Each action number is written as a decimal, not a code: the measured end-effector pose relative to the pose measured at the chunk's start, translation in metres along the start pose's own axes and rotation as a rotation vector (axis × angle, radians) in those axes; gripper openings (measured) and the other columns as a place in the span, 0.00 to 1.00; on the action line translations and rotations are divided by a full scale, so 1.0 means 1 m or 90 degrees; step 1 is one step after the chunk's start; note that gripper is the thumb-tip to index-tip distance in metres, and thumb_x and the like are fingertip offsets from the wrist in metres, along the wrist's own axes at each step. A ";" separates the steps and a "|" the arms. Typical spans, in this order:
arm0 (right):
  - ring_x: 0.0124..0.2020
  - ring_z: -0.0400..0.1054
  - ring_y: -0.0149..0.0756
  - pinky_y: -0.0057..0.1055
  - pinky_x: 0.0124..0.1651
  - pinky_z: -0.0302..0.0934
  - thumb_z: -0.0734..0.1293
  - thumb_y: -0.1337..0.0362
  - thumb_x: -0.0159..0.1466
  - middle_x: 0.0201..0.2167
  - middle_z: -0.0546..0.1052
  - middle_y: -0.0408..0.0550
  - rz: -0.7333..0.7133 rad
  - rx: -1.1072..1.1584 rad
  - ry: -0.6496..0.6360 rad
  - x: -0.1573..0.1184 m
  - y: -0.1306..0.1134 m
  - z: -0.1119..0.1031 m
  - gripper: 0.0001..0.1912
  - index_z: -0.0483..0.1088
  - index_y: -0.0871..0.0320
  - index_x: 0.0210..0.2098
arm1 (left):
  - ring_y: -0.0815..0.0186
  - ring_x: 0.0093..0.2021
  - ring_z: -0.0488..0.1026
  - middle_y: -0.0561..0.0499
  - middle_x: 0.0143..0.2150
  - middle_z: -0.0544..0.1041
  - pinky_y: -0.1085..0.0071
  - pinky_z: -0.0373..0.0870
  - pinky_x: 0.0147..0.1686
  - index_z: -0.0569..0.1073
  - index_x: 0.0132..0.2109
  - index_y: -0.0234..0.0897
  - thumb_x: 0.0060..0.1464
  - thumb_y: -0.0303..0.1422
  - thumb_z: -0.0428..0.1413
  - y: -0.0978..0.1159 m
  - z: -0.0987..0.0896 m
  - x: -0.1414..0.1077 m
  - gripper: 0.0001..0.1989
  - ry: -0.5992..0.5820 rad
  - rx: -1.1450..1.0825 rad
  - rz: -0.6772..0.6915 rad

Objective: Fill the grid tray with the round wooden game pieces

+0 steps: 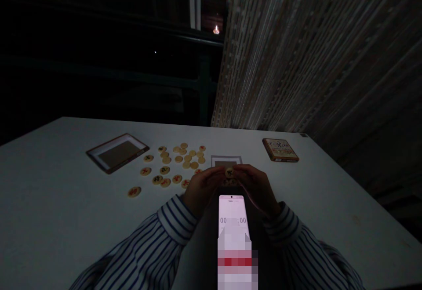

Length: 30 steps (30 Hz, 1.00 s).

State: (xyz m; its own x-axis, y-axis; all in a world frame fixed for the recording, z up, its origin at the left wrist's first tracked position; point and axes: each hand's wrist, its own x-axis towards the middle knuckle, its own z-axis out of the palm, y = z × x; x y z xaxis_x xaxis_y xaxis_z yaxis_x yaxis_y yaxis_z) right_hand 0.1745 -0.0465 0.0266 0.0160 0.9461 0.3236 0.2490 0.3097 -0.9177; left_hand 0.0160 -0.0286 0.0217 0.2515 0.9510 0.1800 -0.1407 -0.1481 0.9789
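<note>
Both my hands meet over a small grey-bottomed tray (pixel 226 158) near the middle of the white table. Between the fingertips of my left hand (pixel 205 187) and my right hand (pixel 257 188) is a round wooden piece (pixel 229 172) with a dark character. More pieces show dimly just below it, between the hands. My fingers are closed in toward this piece from both sides. Several round pieces (pixel 177 179) with red or dark characters lie to the left, among others (pixel 178 159) that show plain faces. A lit phone (pixel 231 211) stands out below my hands.
An open box lid or tray (pixel 118 151) lies at the left on the white table (pixel 82 211). A decorated box (pixel 281 150) is at the back right. Behind the table hangs a string curtain (pixel 263 52).
</note>
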 end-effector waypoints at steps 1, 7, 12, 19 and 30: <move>0.31 0.70 0.31 0.29 0.33 0.66 0.65 0.59 0.57 0.30 0.76 0.46 -0.001 -0.004 -0.001 0.000 0.000 0.000 0.10 0.71 0.57 0.35 | 0.66 0.39 0.75 0.49 0.38 0.78 0.69 0.72 0.42 0.73 0.39 0.35 0.45 0.29 0.55 0.001 0.000 0.000 0.11 0.005 0.005 0.002; 0.30 0.70 0.31 0.30 0.33 0.67 0.65 0.59 0.57 0.31 0.76 0.46 -0.009 -0.003 -0.010 0.000 0.005 0.000 0.10 0.70 0.57 0.36 | 0.65 0.37 0.75 0.49 0.36 0.79 0.69 0.73 0.40 0.74 0.37 0.35 0.44 0.31 0.56 0.005 0.002 0.000 0.11 0.032 -0.010 -0.024; 0.31 0.70 0.30 0.30 0.34 0.67 0.65 0.61 0.57 0.31 0.76 0.46 -0.011 -0.003 -0.001 0.000 0.004 0.000 0.09 0.71 0.57 0.35 | 0.66 0.32 0.75 0.50 0.33 0.79 0.70 0.74 0.35 0.74 0.35 0.34 0.40 0.29 0.58 0.010 0.003 0.000 0.10 0.078 -0.036 -0.082; 0.32 0.70 0.30 0.29 0.35 0.66 0.65 0.61 0.57 0.32 0.76 0.46 -0.033 -0.020 0.007 0.000 0.001 0.000 0.08 0.71 0.58 0.35 | 0.63 0.32 0.75 0.46 0.31 0.78 0.67 0.72 0.36 0.73 0.38 0.31 0.44 0.43 0.56 0.008 0.003 0.001 0.20 0.113 -0.122 -0.125; 0.31 0.70 0.31 0.29 0.33 0.66 0.64 0.60 0.57 0.31 0.76 0.46 -0.045 -0.051 0.013 -0.001 0.001 0.000 0.10 0.71 0.58 0.36 | 0.63 0.34 0.75 0.47 0.32 0.78 0.66 0.71 0.39 0.70 0.44 0.32 0.41 0.32 0.59 0.009 0.003 0.000 0.20 0.105 -0.124 -0.118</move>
State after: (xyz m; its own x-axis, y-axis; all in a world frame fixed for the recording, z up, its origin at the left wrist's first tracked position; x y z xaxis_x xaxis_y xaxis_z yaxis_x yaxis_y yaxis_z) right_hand 0.1751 -0.0470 0.0249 0.0146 0.9196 0.3925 0.3264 0.3667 -0.8712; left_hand 0.0175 -0.0302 0.0306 0.1332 0.9905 -0.0335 -0.2923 0.0716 0.9537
